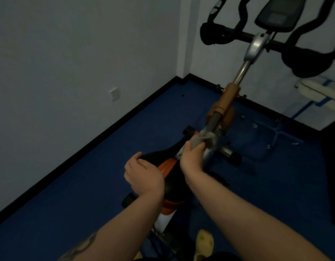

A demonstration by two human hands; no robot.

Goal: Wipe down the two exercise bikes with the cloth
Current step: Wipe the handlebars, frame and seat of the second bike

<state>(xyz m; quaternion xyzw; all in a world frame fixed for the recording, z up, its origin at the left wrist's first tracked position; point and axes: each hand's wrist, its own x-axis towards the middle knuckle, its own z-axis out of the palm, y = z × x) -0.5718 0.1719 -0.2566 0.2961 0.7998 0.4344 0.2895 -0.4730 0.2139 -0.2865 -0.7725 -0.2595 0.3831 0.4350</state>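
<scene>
Left hand (142, 172) fingers curl over the black saddle (163, 157) while right hand (191, 155) grips the grey cloth (202, 138) against the frame (212, 146)

the bike's post (241, 71) is bare shiny metal above a smooth orange-brown sleeve (228, 97). the saddle (159, 157) looks glossy black with ribbed orange plastic. the cloth (200, 140) is soft, crumpled grey fabric. the floor (106, 166) is matt blue.

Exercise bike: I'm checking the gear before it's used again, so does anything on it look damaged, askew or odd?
Nothing stands out. The right hand presses the cloth on the exercise bike frame; the left hand holds the saddle.
</scene>
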